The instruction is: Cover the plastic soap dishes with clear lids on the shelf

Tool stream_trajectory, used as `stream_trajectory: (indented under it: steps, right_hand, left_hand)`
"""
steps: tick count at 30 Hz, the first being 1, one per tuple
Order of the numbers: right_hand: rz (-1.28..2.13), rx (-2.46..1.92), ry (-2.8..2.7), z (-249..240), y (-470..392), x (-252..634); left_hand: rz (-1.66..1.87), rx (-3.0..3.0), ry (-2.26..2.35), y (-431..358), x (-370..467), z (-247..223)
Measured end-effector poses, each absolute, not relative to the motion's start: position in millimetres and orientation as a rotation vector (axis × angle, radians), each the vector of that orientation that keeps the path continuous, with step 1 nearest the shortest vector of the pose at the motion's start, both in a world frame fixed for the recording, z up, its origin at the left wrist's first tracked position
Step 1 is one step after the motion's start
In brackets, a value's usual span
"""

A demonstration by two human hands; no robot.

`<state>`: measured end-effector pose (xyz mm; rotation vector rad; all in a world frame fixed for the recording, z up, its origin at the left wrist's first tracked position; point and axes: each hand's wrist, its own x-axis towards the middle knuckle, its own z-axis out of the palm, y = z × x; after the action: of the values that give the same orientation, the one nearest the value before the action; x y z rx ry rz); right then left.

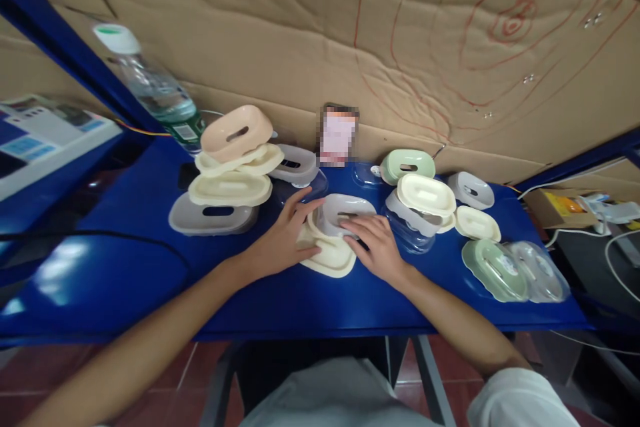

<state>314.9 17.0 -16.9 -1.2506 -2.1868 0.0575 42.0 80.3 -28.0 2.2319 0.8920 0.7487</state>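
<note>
In the middle of the blue table, a light grey plastic dish (357, 208), which looks like a soap dish with a slot in its floor, rests on cream oval pieces (334, 259). My left hand (280, 240) is at their left side, fingers spread and apart, the thumb by the cream pieces and the fingertips near the grey dish's left edge. Over the dish's front right wall bends my right hand (380, 243). Its fingertips reach inside by the slot and its thumb is on the outside, so it grips the wall.
Stacked peach, cream and grey dishes (237, 133) stand to the left, near a water bottle (160, 97). A phone (339, 135) leans on the cardboard wall (280, 27). On the right lie green, cream and grey dishes (410, 165) and clear lids (543, 273). The blue table's (300, 310) front edge is near me.
</note>
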Motion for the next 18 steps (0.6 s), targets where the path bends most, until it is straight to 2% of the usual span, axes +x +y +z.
stream_trajectory:
  steps: [8, 14, 18]
  right_hand:
    - [0.069, -1.21, -2.349, -14.5, 14.3, 309.6]
    - [-0.044, -1.137, -2.4, -15.5, 11.8, 312.8]
    - [-0.095, -1.105, -2.389, -16.6, 8.5, 310.0]
  left_hand:
    - [0.735, 2.286, 0.933, 42.3, 20.8, -25.2]
    - [0.95, 2.274, 1.343, -13.7, -33.2, -36.7]
    - [0.943, 2.211, 1.494, -23.9, -52.0, -39.7]
